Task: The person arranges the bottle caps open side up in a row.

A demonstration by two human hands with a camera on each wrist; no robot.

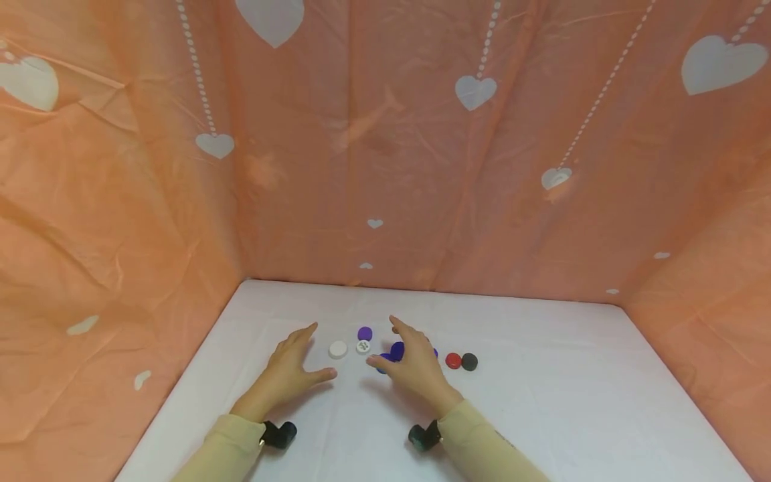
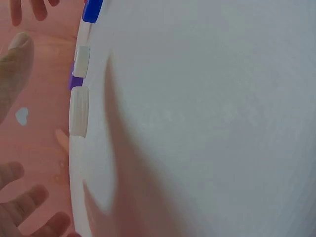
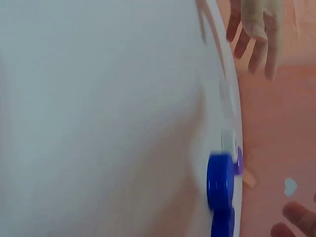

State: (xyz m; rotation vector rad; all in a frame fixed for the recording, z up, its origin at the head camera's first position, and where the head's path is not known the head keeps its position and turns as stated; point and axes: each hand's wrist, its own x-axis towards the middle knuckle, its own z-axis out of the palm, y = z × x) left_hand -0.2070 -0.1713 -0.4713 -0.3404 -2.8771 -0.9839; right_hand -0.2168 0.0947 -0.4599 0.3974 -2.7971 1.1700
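Observation:
My left hand [image 1: 288, 369] hovers over the white table, thumb and fingers spread, holding nothing. To its right lies a wide white bottle cap [image 1: 338, 349], whose ribbed side shows in the left wrist view. Beside that cap sit a smaller white cap [image 1: 363, 347] with dark marks and a purple cap [image 1: 365, 333]. Above several blue caps, my right hand [image 1: 418, 367] is spread with thumb and fingers apart, partly covering them. A dark blue cap [image 1: 397, 350] shows between its thumb and fingers. In the right wrist view a blue cap [image 3: 220, 181] stands out close up.
Right of the right hand, a red cap [image 1: 454, 361] and a black cap [image 1: 470, 362] lie side by side. Orange cloth [image 1: 415, 167] with white hearts encloses the back and sides of the white table [image 1: 572, 402]. A small black camera is strapped at each wrist.

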